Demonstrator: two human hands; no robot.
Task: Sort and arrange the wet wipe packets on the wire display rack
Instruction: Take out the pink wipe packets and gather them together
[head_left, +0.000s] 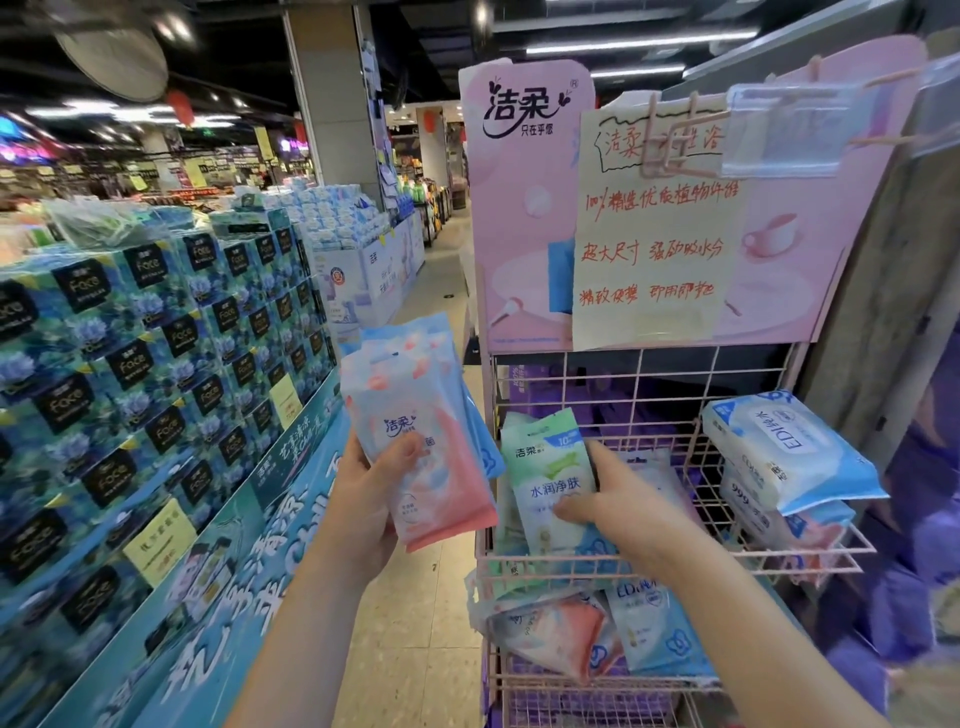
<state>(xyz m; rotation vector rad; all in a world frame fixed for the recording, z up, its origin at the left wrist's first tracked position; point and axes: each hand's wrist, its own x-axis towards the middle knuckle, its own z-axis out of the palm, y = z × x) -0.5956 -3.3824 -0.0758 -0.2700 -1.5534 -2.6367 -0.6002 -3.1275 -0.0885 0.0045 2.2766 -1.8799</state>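
Several pink-and-blue packets (421, 441), count not clear, are held fanned and upright in the left hand (363, 499), left of the pink wire rack (675, 558). One green-and-white packet (550, 478), standing upright in the upper basket, is pinched by the right hand (618, 499). Two large white-and-blue packs (779, 457) are stacked at the basket's right; two more packets (597, 634) are seen in the basket below.

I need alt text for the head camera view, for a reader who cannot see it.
A person's left hand holds pink and blue wet wipe packets beside a pink wire rack, while the right hand grips a green packet standing in its upper basket.
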